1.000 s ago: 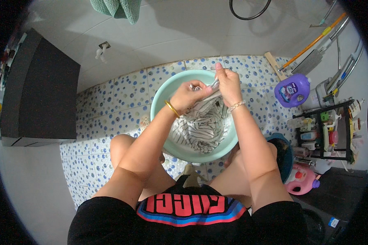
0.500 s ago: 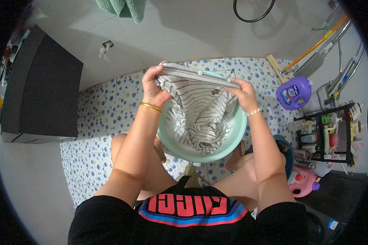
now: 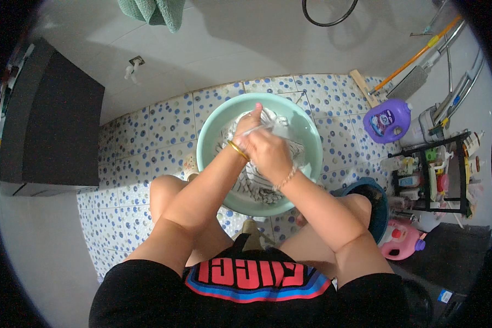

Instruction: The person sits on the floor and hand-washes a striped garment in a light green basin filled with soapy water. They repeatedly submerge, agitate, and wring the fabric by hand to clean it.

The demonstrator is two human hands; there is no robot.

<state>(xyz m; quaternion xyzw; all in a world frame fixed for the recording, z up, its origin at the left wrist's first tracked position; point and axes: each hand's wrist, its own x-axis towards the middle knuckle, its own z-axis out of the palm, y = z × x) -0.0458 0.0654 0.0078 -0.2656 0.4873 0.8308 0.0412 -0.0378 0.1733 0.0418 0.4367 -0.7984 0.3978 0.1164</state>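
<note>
Floor (image 3: 147, 136) is seen first: white tiles w/ blue dots, spread under everything. At approx. 9 o'clock a dark cabinet (image 3: 49, 126) is set against the wall. A green towel (image 3: 156, 11) is hung at 12 o'clock, top edge.

Centre frame, the pale green basin (image 3: 213, 136) is placed on the floor, betw. the person's bare knees. Inside it a grey-and-white striped cloth (image 3: 257, 186) is bunched up; looks wet, but water level can't be told.

At 3 o'clock a black rack (image 3: 437, 175) w/ small bottles is stood by the wall. At 2 o'clock of the basin a purple jug (image 3: 388, 120) is seen, well apart from the rim; a mop w/ orange handle (image 3: 415, 54) is leaned above it. A pink bottle (image 3: 402, 243) is laid at approx. 4 o'clock.

Now the hands: both are held together over the basin's upper half, touching each other. Left hand (image 3: 249, 128), w/ gold bangle on the wrist, is closed round a fold of the striped cloth, thumb up. Right hand (image 3: 268, 153), w/ thin bracelet, is curled shut over the same bunch, just at 5 o'clock of the left. Cloth is gripped tight betw. the two, rest of it left lying in the basin below.
</note>
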